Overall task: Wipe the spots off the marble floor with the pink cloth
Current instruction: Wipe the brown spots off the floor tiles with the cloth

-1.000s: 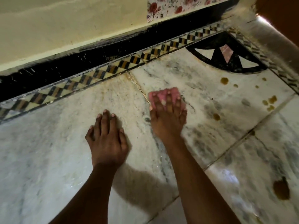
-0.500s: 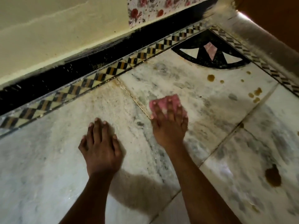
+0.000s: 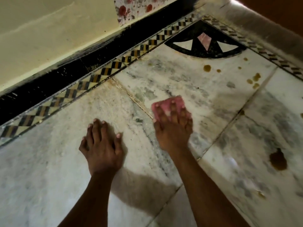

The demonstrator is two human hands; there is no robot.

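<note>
My right hand (image 3: 173, 130) presses the pink cloth (image 3: 177, 102) flat on the white marble floor (image 3: 49, 169), fingers spread over it, just right of a tile joint. My left hand (image 3: 101, 145) rests flat on the floor to the left, holding nothing. Several brown spots mark the marble: a round one (image 3: 207, 68) far ahead near the black inlay, a cluster (image 3: 253, 80) to the right of it, and a large dark blotch (image 3: 278, 159) at the near right.
A black and yellow patterned border strip (image 3: 114, 66) runs diagonally along the cream wall (image 3: 49, 38). A black fan-shaped inlay (image 3: 205, 45) fills the far corner. A raised marble ledge (image 3: 262, 28) bounds the right side. A flowered panel (image 3: 131, 7) sits at the wall's base.
My right hand with the cloth has slid slightly toward me and right over the marble. A brown spot beside the cloth is gone. The left hand stays planted.
</note>
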